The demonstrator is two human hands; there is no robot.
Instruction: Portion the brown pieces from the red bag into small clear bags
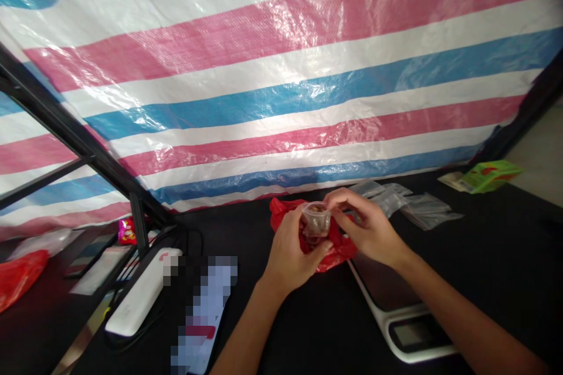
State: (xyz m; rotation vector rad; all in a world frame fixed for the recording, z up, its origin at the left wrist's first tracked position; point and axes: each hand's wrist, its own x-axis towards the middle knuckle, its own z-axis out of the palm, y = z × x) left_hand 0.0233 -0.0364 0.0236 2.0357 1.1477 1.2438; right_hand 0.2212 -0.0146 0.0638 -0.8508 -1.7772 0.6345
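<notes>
Along the near side of a black tabletop (316,328): white-rimmed scale (373,304), dark glossy plate, grey display window whose reading cannot be made out; right forearm passes over it. To its left, a phone-shaped slab (204,310), pixelated, so its writing is unreadable; beyond that a white oblong unit (141,296) with rounded ends, a small red mark and black cables alongside. Mid-table: small clear plastic cup (317,224), round-mouthed, held in the curled left hand (290,252), fingers and thumb about its sides. Contents appear to be brownish bits, though blur leaves this uncertain. Right hand (363,225) bent, fingertips at the cup's rim; cannot tell whether they grip it. Cup is in front of and partly over a crumpled, thin red plastic bag (336,258); contact between the two not resolved. Farther right, flat transparent bags (424,211), creased and overlapping. Past these, a green packet (492,177) with orange-red print, lettering too blurred to read. Behind all, a glossy woven sheet (281,82) striped blue, white and pinkish red, wrinkled, bordered at left by a black frame (109,170) of straight bars.
</notes>
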